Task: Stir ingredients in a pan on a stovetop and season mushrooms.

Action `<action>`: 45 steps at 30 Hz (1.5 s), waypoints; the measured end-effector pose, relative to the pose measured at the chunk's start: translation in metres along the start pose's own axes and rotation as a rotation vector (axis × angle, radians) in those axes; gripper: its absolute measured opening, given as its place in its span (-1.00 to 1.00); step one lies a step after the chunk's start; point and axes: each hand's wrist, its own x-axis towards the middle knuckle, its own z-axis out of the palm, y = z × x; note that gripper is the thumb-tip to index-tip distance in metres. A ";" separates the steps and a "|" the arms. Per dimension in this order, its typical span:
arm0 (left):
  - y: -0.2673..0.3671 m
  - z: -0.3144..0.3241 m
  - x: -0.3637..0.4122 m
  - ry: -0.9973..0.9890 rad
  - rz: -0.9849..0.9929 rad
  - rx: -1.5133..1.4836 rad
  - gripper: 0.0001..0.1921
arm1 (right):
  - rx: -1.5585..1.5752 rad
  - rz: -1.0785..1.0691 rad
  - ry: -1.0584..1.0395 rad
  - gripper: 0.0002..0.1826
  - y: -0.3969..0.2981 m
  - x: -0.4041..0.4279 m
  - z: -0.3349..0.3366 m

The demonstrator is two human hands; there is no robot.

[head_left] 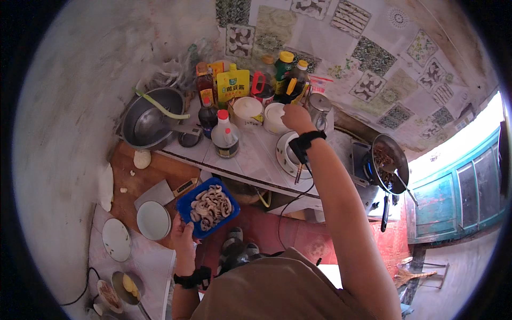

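Note:
My left hand (183,242) grips a blue plastic tray (233,203) by its near corner. Sliced mushrooms (211,208) lie heaped in the tray. My right hand (297,118) reaches over the back counter, with its fingertips at the lid of a white lidded jar (273,125). Whether the fingers pinch that lid is hidden by the angle. Left of it stands a second white lidded jar (247,112), and a metal canister (319,106) is on the other side. Below my right wrist, a bowl on a patterned plate (283,159) has chopsticks (299,173) at its edge.
At right, a frying pan (390,152) with dark food and a spatula (405,186) sits over a blue flame. Sauce bottles (225,138) crowd the counter. A grey pot (150,120) holds a scallion (164,108). A cleaver (155,194) and white bowl (153,220) rest on the cutting board (124,172).

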 end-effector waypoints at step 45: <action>-0.002 0.042 0.071 -0.154 -0.173 -0.047 -0.54 | -0.164 -0.058 -0.028 -0.74 0.081 0.033 0.042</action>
